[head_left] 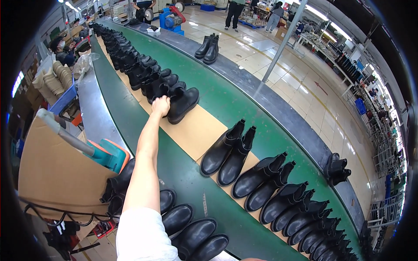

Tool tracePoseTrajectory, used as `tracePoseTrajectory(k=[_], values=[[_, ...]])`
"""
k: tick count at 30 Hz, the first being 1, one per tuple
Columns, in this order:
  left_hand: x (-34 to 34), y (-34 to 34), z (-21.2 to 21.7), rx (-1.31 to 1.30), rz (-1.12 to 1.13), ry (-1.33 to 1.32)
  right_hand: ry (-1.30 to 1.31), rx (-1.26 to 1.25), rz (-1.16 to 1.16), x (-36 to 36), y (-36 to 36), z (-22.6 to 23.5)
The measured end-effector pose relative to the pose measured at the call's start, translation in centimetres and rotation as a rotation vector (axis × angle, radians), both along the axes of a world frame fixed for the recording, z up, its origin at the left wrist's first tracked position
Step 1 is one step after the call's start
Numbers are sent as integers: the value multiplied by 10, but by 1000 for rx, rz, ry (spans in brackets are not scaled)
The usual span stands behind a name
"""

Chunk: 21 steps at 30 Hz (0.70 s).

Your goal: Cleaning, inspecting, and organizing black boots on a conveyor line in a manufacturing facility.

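Note:
My left hand (161, 105) reaches far forward over the green belt, its fingers closed at the top of a black ankle boot (185, 103). The boot stands on brown cardboard (193, 130), toe pointing away to the right, at the near end of a long row of similar boots (130, 65). My fingers hide the part of the shaft they grip. Of my right side, only a sliver of skin (254, 259) shows at the lower edge, with no fingers visible. Nearer to me, a pair of black boots (224, 150) stands on the same cardboard strip, toes toward me.
More boot pairs (300, 209) continue down the belt (183, 174) to the right. Several boots (191, 230) stand beside my sleeve. Boots (209, 48) also sit on the far metal ledge (248, 89). At left are a cardboard sheet (65, 169) and a teal-and-orange object (111, 154).

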State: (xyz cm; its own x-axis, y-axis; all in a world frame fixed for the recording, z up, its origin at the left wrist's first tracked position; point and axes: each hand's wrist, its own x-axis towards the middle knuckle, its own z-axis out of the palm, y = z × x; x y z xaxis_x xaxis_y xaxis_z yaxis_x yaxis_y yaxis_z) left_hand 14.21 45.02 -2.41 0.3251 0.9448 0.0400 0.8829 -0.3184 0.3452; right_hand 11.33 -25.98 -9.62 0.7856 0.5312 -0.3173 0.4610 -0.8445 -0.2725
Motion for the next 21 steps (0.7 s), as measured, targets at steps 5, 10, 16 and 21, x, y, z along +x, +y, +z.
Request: tracePoseTrajectory(k=[5, 10, 16, 21], values=[[46, -27, 31, 694, 15, -173, 133, -35, -93, -39, -24, 5], [152, -154, 52, 16, -626, -638, 265, 8, -82, -50, -38, 4], [203, -246, 10, -279, -356, -92, 353, 47, 12, -31, -66, 15], [152, -262, 37, -162, -360, -199, 452, 91, -36, -56, -113, 31]])
